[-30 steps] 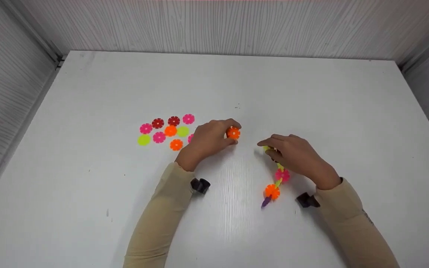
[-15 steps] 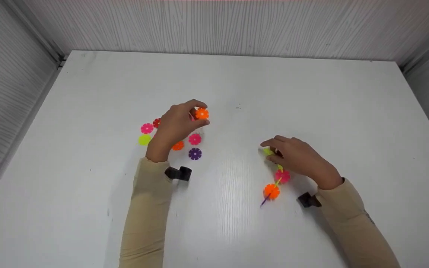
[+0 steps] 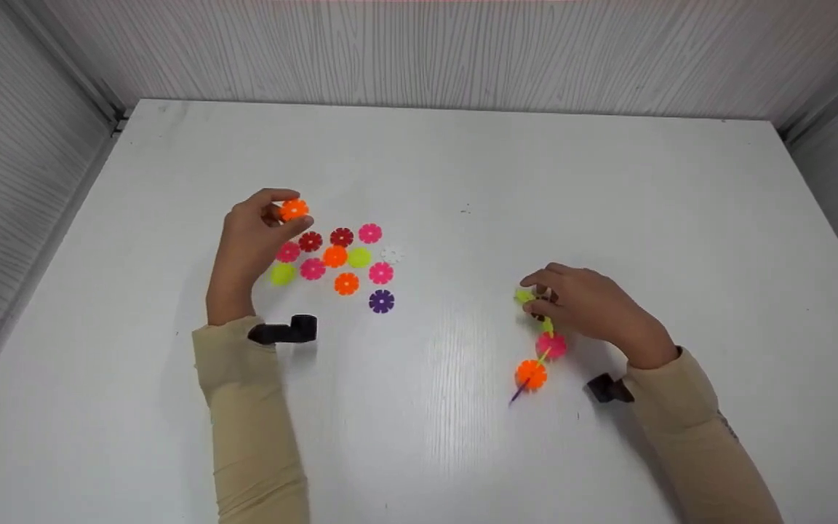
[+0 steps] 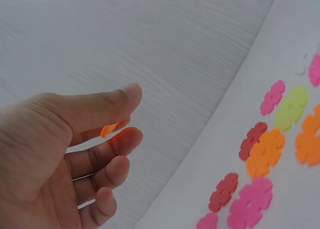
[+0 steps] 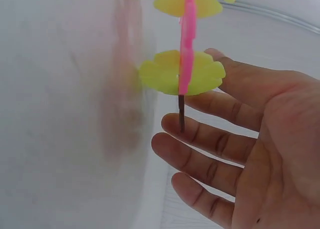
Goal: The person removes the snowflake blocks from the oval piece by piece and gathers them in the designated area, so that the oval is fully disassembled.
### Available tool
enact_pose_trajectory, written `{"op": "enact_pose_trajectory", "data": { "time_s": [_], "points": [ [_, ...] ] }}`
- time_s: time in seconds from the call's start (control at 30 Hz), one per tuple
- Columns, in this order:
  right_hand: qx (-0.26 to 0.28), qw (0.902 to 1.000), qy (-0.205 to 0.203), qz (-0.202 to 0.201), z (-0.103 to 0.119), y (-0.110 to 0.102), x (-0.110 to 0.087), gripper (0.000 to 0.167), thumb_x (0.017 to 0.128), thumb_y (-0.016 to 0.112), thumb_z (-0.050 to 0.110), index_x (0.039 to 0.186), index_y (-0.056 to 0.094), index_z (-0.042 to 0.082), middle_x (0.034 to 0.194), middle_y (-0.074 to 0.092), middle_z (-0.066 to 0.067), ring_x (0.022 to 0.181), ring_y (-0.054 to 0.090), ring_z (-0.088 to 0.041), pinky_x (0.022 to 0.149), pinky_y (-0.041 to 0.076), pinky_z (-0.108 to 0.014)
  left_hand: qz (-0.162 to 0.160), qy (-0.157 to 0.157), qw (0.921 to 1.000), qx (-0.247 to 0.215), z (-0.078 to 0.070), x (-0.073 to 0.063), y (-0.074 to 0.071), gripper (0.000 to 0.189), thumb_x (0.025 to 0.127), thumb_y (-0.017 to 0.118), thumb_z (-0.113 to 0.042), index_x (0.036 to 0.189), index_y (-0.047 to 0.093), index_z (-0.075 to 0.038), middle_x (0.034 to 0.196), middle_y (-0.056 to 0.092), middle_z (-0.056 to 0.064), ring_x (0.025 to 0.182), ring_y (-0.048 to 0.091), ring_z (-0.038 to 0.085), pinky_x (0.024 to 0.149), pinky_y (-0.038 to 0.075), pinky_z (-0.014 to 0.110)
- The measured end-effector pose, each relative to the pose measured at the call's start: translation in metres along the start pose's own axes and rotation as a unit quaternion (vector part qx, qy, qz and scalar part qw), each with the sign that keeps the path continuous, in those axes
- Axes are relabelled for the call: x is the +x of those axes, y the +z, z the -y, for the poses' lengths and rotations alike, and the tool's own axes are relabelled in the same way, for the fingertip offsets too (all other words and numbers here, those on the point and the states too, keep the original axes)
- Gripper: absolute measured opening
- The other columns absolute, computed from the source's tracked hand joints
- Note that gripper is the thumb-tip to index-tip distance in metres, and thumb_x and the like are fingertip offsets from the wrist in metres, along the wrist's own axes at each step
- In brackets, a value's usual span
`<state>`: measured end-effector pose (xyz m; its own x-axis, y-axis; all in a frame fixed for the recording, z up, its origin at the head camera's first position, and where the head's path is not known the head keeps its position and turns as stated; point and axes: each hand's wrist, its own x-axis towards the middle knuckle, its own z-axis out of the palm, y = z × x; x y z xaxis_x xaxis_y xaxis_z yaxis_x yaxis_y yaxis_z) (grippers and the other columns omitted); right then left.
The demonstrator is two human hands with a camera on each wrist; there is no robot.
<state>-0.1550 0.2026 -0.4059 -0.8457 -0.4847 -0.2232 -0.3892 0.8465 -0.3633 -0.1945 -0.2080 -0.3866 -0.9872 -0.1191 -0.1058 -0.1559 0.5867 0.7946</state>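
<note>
Above the far left side of the loose pieces, my left hand point(image 3: 243, 240) pinches an orange notched flower disc point(image 3: 294, 210) between thumb and index finger. In the left wrist view only a sliver of that orange disc point(image 4: 108, 130) shows behind the thumb. My right hand point(image 3: 593, 306) holds the upper end of a chain of slotted-together flower discs point(image 3: 551, 346) by a yellow piece. The chain hangs toward the person, with yellow, pink, orange and purple discs. In the right wrist view, a yellow disc point(image 5: 182, 74) of the chain sits at the thumb tip, with a dark piece beneath it.
Loose flower discs lie spread on the white table point(image 3: 448, 437): red point(image 3: 342, 237), pink point(image 3: 381, 273), orange point(image 3: 347, 284), yellow point(image 3: 283, 274), purple point(image 3: 381, 301) and a white one point(image 3: 393, 254). Grey wood-grain panels point(image 3: 419, 58) stand behind and beside the table.
My left hand has swung left across the loose discs, carrying the orange flower disc and uncovering the pieces beneath. My right hand has stayed nearly in place with the chain.
</note>
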Motion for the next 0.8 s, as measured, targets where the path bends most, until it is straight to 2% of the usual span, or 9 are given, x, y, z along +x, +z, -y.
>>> {"op": "enact_pose_trajectory", "data": {
  "time_s": [0.23,0.5,0.63,0.8],
  "points": [
    [0.014,0.9997,0.019,-0.008,-0.002,-0.006,-0.005,0.038,0.092,0.064,0.033,0.122,0.064,0.01,0.105,0.066,-0.005,0.092,0.064,-0.023,0.082,0.052,-0.043,-0.009,-0.038,0.9991,-0.014,0.025,0.003,-0.01,0.052,0.09,0.066,-0.036,0.136,0.054,-0.016,0.102,0.05,0.005,0.095,0.044,0.018,0.075,0.042,0.024],
    [0.025,0.9975,0.043,0.05,-0.002,-0.009,-0.005,0.044,0.09,0.065,0.042,0.122,0.064,0.011,0.103,0.067,-0.004,0.091,0.061,-0.019,0.079,0.05,-0.042,0.009,-0.106,0.9938,-0.033,0.056,0.005,-0.017,0.056,0.09,0.066,-0.039,0.139,0.051,-0.016,0.114,0.048,0.004,0.108,0.041,0.019,0.087,0.041,0.024],
    [0.031,0.9966,0.049,0.06,-0.002,-0.009,-0.005,0.045,0.09,0.065,0.042,0.122,0.063,0.011,0.104,0.067,-0.005,0.09,0.06,-0.019,0.079,0.05,-0.041,0.027,-0.119,0.992,-0.032,0.064,0.004,-0.018,0.053,0.091,0.065,-0.036,0.138,0.051,-0.015,0.117,0.048,0.006,0.11,0.041,0.02,0.09,0.041,0.026],
    [0.041,0.9955,0.051,0.069,-0.002,-0.01,-0.006,0.048,0.089,0.065,0.043,0.122,0.063,0.009,0.104,0.066,-0.006,0.09,0.059,-0.019,0.079,0.05,-0.041,0.035,-0.127,0.9909,-0.029,0.066,0.003,-0.018,0.053,0.092,0.064,-0.036,0.139,0.05,-0.015,0.123,0.048,0.008,0.115,0.041,0.023,0.096,0.041,0.029]
  ]
}}
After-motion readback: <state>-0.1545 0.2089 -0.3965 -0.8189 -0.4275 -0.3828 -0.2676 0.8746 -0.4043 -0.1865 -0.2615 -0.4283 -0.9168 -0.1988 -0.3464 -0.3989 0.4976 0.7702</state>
